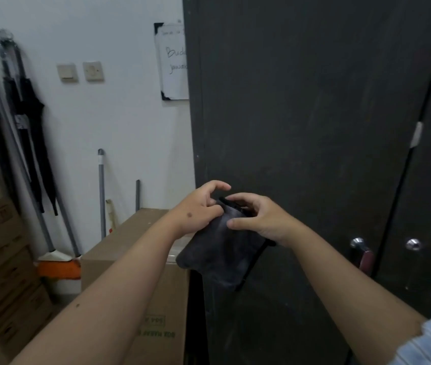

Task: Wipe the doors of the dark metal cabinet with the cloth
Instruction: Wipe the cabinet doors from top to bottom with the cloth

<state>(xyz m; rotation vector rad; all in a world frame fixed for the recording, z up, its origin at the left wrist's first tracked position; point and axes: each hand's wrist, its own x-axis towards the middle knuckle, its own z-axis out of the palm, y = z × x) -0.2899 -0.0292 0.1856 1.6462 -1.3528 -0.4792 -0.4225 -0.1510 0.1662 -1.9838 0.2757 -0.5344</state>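
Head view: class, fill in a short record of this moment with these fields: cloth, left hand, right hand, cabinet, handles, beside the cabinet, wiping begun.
cloth: dark cloth, folded, held in front of the cabinet door
left hand: left hand grips the cloth's upper left edge
right hand: right hand pinches the cloth's top, thumb on its face
cabinet: dark metal cabinet, both doors closed
handles: two metal handles at the door seam
beside the cabinet: cardboard box on its left
wiping begun: cannot tell; cloth is not pressed flat to a door

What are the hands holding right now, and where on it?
Both hold the cloth at its top end: left hand on the left edge, right hand on the right.
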